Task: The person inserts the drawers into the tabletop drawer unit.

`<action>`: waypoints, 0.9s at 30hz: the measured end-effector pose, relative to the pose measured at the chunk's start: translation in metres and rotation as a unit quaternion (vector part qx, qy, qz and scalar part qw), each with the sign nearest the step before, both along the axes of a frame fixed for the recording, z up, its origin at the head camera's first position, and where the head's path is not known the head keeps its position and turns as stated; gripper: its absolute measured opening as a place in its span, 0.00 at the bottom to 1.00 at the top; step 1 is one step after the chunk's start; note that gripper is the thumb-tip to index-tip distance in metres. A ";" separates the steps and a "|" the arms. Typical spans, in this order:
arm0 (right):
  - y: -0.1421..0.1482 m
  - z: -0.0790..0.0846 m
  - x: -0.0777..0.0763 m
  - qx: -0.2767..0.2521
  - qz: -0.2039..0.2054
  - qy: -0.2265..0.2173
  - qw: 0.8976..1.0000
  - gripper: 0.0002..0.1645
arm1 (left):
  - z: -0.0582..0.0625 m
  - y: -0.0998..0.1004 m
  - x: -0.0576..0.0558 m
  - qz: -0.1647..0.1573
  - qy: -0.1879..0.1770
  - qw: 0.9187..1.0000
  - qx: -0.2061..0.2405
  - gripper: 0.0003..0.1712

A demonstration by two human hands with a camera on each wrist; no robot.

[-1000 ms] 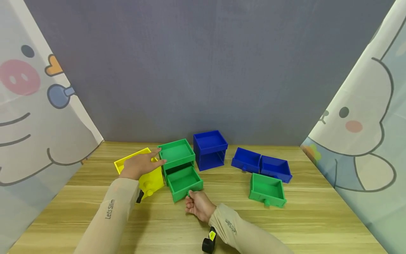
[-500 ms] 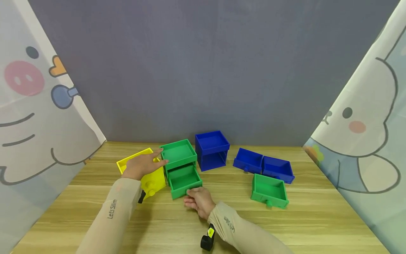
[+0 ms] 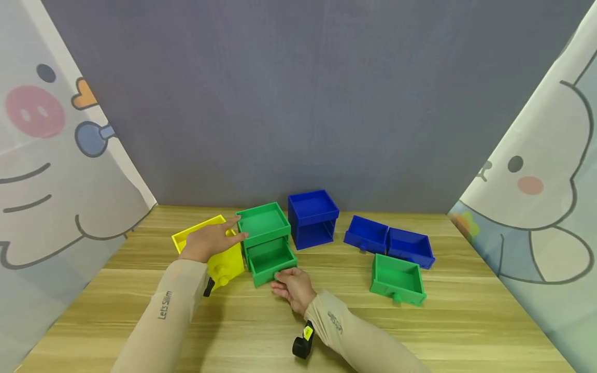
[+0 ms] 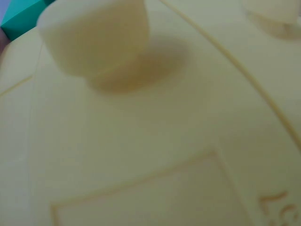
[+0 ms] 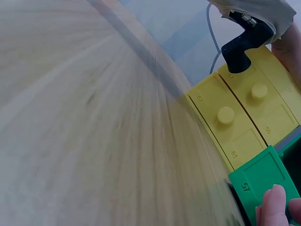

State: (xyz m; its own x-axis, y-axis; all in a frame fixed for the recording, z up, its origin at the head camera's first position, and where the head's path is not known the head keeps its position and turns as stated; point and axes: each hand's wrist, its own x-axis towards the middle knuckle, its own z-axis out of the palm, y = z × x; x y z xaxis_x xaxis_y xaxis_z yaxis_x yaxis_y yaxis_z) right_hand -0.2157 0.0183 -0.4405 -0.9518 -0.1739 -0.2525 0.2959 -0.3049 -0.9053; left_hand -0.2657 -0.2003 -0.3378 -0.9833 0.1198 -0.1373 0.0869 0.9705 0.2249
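Observation:
My left hand (image 3: 210, 242) lies across the top of the yellow cabinet (image 3: 226, 265), its fingers extended to the left edge of the green cabinet (image 3: 261, 221). The lower green drawer (image 3: 272, 257) sits partly out of that cabinet, beneath an upper opening. At its front, my right hand (image 3: 296, 290) pinches the knob, which the fingers hide. The right wrist view shows the drawer front (image 5: 258, 179), marked 57, with fingertips against it, beside yellow drawer fronts (image 5: 225, 136). A blurred yellow round knob (image 4: 94, 37) fills part of the left wrist view.
A blue cabinet (image 3: 311, 212) with an open front stands right of the green one. Two loose blue drawers (image 3: 366, 235) and a loose green drawer (image 3: 398, 277) lie on the wooden table (image 3: 420, 331) at the right. A grey curtain (image 3: 298, 103) rises behind.
The lower green drawer has slid farther into the green cabinet, and my right hand has moved forward with it. My left hand stays in place. The head view has shifted slightly.

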 end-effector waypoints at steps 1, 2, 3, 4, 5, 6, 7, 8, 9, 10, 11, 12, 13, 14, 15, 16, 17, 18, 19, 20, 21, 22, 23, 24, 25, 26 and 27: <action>-0.001 0.000 -0.001 0.001 0.000 -0.001 1.000 0.04 | 0.001 0.000 0.000 0.000 0.000 1.000 0.000 0.47; -0.001 -0.001 -0.001 0.002 -0.001 -0.001 1.000 0.03 | 0.001 0.000 0.000 0.000 0.000 1.000 -0.001 0.46; -0.002 -0.001 -0.002 0.001 -0.003 -0.001 1.000 0.03 | 0.001 0.001 0.000 -0.001 0.001 1.000 0.000 0.46; -0.003 -0.001 -0.003 0.000 -0.004 -0.001 1.000 0.03 | 0.001 0.001 0.000 -0.001 0.000 1.000 0.002 0.46; -0.003 -0.001 -0.004 -0.001 -0.006 -0.002 1.000 0.03 | 0.001 0.001 0.001 -0.001 0.000 1.000 0.003 0.46; -0.004 -0.002 -0.004 -0.002 -0.007 0.000 1.000 0.04 | 0.001 0.001 0.001 -0.001 0.000 1.000 0.004 0.46; -0.004 -0.002 -0.005 -0.003 -0.008 0.000 1.000 0.04 | 0.002 0.001 0.001 -0.001 0.000 1.000 0.006 0.47; -0.005 -0.002 -0.006 -0.004 -0.009 0.000 1.000 0.04 | 0.002 0.001 0.002 -0.002 0.000 1.000 0.007 0.47; -0.006 -0.002 -0.007 -0.006 -0.010 0.000 1.000 0.04 | 0.002 0.001 0.002 -0.002 0.001 1.000 0.008 0.47; -0.006 -0.003 -0.007 -0.007 -0.010 0.001 1.000 0.04 | 0.002 0.001 0.002 -0.002 0.002 1.000 0.009 0.47; -0.007 -0.003 -0.008 -0.007 -0.011 0.001 1.000 0.04 | 0.001 0.001 0.002 -0.002 0.002 1.000 0.009 0.47; -0.007 -0.003 -0.008 -0.008 -0.012 0.002 1.000 0.04 | 0.001 0.001 0.003 -0.002 0.002 1.000 0.008 0.47; -0.007 -0.003 -0.009 -0.008 -0.012 -0.001 1.000 0.04 | 0.002 0.001 0.003 -0.002 0.002 1.000 0.008 0.47; -0.008 -0.003 -0.009 -0.008 -0.013 0.000 1.000 0.04 | 0.002 0.001 0.003 -0.003 0.002 1.000 0.007 0.47; -0.008 -0.003 -0.010 -0.009 -0.015 0.001 1.000 0.04 | 0.002 0.001 0.003 -0.003 0.002 1.000 0.008 0.46; -0.008 -0.003 -0.010 -0.009 -0.015 0.002 1.000 0.04 | 0.002 0.002 0.003 -0.004 0.002 1.000 0.009 0.46; -0.008 -0.003 -0.011 -0.011 -0.016 0.002 1.000 0.04 | 0.002 0.002 0.003 -0.004 0.000 1.000 0.010 0.46; -0.009 -0.003 -0.011 -0.011 -0.017 0.003 1.000 0.04 | 0.002 0.002 0.003 -0.005 0.000 1.000 0.010 0.46; -0.009 -0.003 -0.012 -0.011 -0.018 0.002 1.000 0.04 | 0.002 0.003 0.003 -0.005 0.000 1.000 0.009 0.46; -0.009 -0.003 -0.012 -0.012 -0.018 0.002 1.000 0.04 | 0.002 0.003 0.003 -0.005 0.000 1.000 0.009 0.46; -0.010 -0.003 -0.013 -0.013 -0.017 0.002 1.000 0.04 | 0.002 0.003 0.003 -0.005 0.000 1.000 0.008 0.46; -0.010 -0.003 -0.014 -0.014 -0.016 0.002 1.000 0.04 | 0.002 0.003 0.004 -0.005 0.000 1.000 0.007 0.46; -0.011 -0.003 -0.014 -0.015 -0.016 0.001 1.000 0.04 | 0.002 0.003 0.004 -0.003 0.001 1.000 0.006 0.46; -0.012 -0.003 -0.015 -0.016 -0.016 0.003 1.000 0.04 | 0.002 0.003 0.004 -0.003 0.002 1.000 0.005 0.46; -0.012 -0.003 -0.016 -0.017 -0.016 0.004 1.000 0.04 | 0.002 0.003 0.004 -0.002 0.003 1.000 0.005 0.46; -0.013 -0.003 -0.017 -0.018 -0.016 0.005 1.000 0.04 | 0.002 0.003 0.003 -0.001 0.003 1.000 0.005 0.46; -0.014 -0.003 -0.017 -0.018 -0.017 0.006 1.000 0.04 | 0.002 0.003 0.003 0.000 0.003 1.000 0.005 0.46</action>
State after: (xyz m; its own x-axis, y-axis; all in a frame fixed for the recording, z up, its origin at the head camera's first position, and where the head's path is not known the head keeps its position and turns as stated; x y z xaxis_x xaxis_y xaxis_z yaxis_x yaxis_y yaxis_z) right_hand -0.2331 0.0045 -0.4430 -0.9601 -0.1499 -0.2359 0.2746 -0.3480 -0.8964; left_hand -0.2623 -0.1975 -0.3358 -0.9841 0.1202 -0.1309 0.0872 0.9684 0.2337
